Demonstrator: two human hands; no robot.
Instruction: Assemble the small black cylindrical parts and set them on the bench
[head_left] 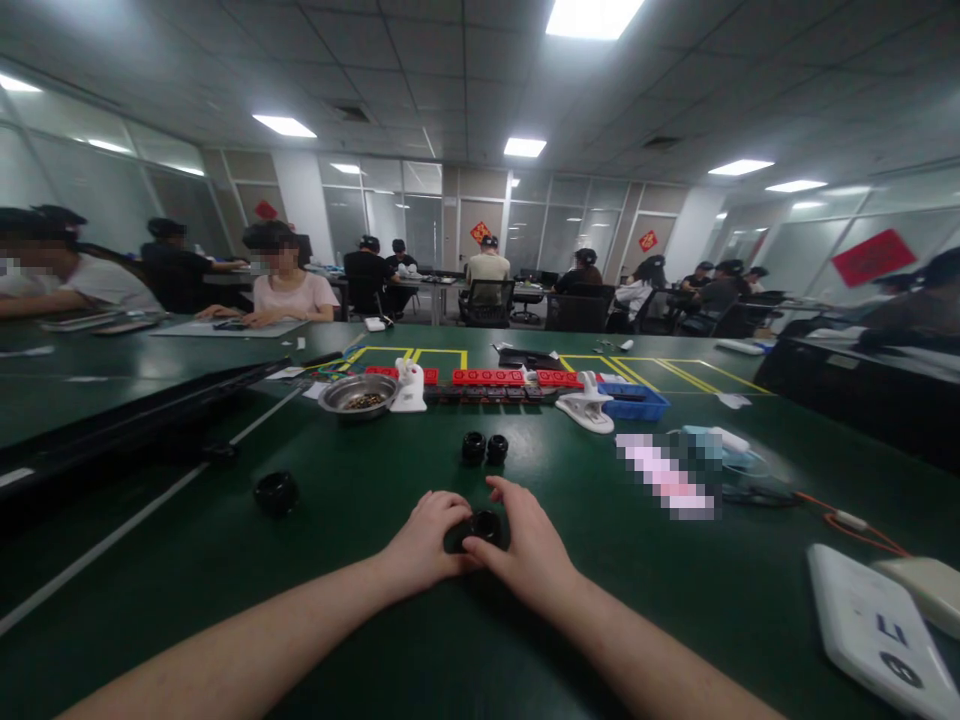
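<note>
Close to the near edge of the green table (300,600), the left hand (424,545) and the right hand (525,545) meet around a small black round part (484,525) that sits on the table surface. Both hands are curled partly closed, the fingers of each pressed against the part from its own side, so it is pinched between them; how firmly either one grips cannot be told.

Toward the left edge lies a lone black ring (276,492), well apart from the hands. Farther in, straight beyond the hands, two more black round parts (484,448) stand side by side, touching or nearly so. At the near right corner rests a white flat device (874,630).

Deeper toward the middle of the table stands a metal bowl (358,395) holding small dark pieces, then a row of red blocks (487,377) and a blue tray (637,402). Other people sit at the far tables.
</note>
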